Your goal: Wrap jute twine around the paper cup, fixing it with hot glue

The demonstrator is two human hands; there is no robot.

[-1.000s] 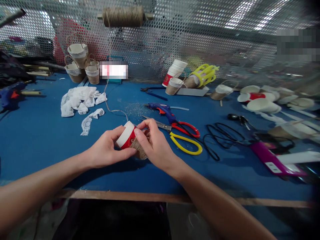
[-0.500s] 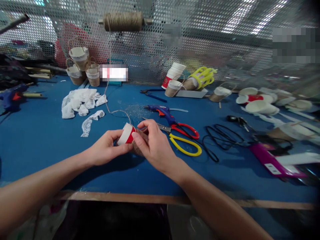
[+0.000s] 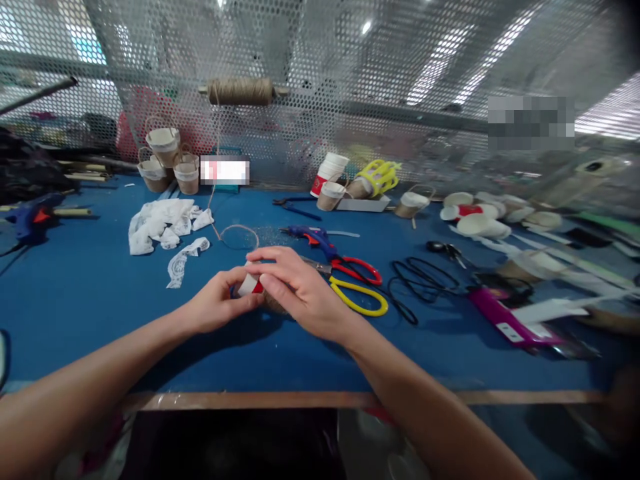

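Head view: both hands meet near the middle of the blue table point(image 3: 75, 280), over a small red and white cup point(image 3: 249, 286) that lies on its side between them. The left hand point(image 3: 216, 311) has its grip closed on the cup's rim end, thumb and fingertips pinching it. The right hand point(image 3: 296, 293) lies over the cup's other end, its grip closed round it and hiding most of it. A loop of twine point(image 3: 239, 226) lies just behind the cup, running up to a spool point(image 3: 241, 91). Scissors point(image 3: 357, 301) and a glue gun point(image 3: 313, 235) lie just right of the hands, lace point(image 3: 163, 219) to the left.
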